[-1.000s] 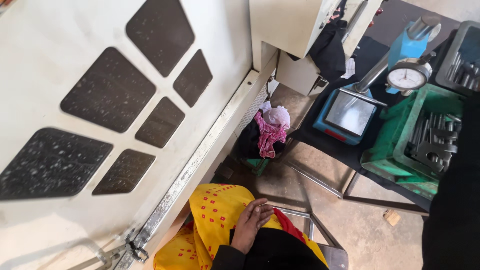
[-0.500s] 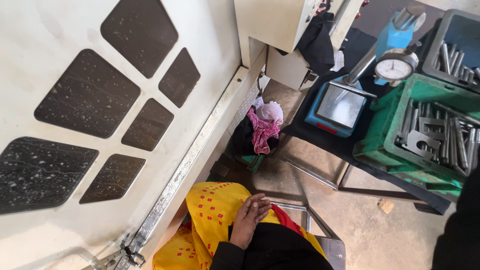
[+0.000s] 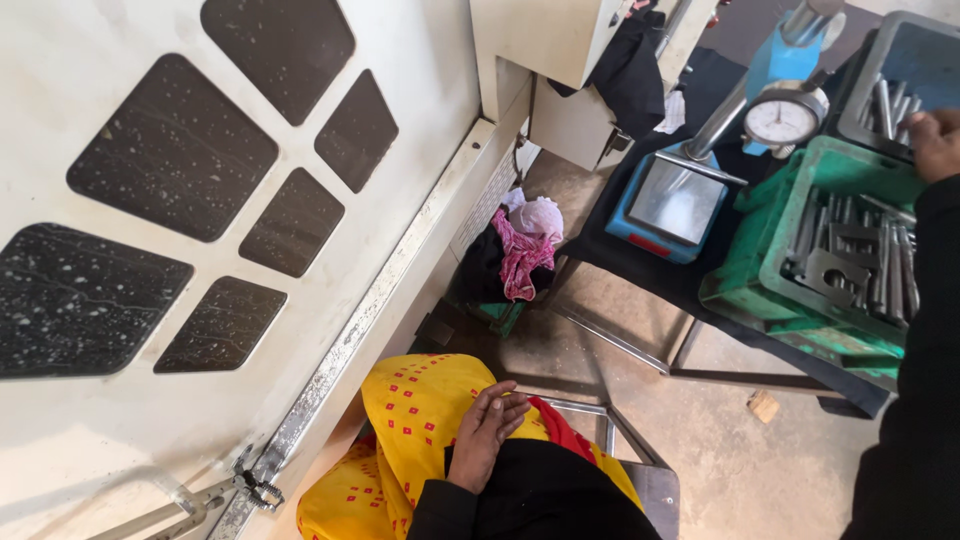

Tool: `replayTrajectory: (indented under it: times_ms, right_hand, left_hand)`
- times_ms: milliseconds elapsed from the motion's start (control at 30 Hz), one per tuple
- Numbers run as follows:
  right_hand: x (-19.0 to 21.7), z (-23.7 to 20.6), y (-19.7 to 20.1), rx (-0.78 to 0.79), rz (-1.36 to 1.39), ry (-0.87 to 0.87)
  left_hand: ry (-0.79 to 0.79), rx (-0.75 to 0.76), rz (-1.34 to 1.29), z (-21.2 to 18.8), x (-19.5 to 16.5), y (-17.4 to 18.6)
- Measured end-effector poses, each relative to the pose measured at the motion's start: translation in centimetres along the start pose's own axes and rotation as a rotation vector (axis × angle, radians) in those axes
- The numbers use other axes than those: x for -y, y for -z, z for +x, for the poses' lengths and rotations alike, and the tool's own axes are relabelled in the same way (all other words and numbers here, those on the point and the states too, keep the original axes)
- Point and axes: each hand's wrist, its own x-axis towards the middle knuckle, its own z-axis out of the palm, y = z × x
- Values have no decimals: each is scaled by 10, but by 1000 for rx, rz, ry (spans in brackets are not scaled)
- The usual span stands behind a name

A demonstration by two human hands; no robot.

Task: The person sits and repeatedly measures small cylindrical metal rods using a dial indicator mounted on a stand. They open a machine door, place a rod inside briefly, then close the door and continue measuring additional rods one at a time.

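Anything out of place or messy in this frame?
A pink cloth bundle lies crumpled on the floor against the machine's base, and a small wooden block sits loose under the table. The green crate of metal parts looks orderly.

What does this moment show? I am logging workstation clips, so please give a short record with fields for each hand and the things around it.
left hand: the left hand rests open on yellow dotted fabric over the lap
right hand: the right hand reaches over a grey tray of metal rods; grip hidden
near right hand: green crate holding metal parts
table: dial gauge on a blue-based stand
floor: pink cloth bundle
left side: white machine panel with dark windows
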Motion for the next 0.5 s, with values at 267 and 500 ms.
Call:
replayTrajectory:
  times_ms: [267, 500]
  right_hand:
    - [30, 9, -10, -63, 77, -96]
    - [16, 8, -1, -12, 215, -65]
  left_hand:
    - [27, -3, 14, 5, -16, -14]
    - [49, 11, 34, 10, -9, -9]
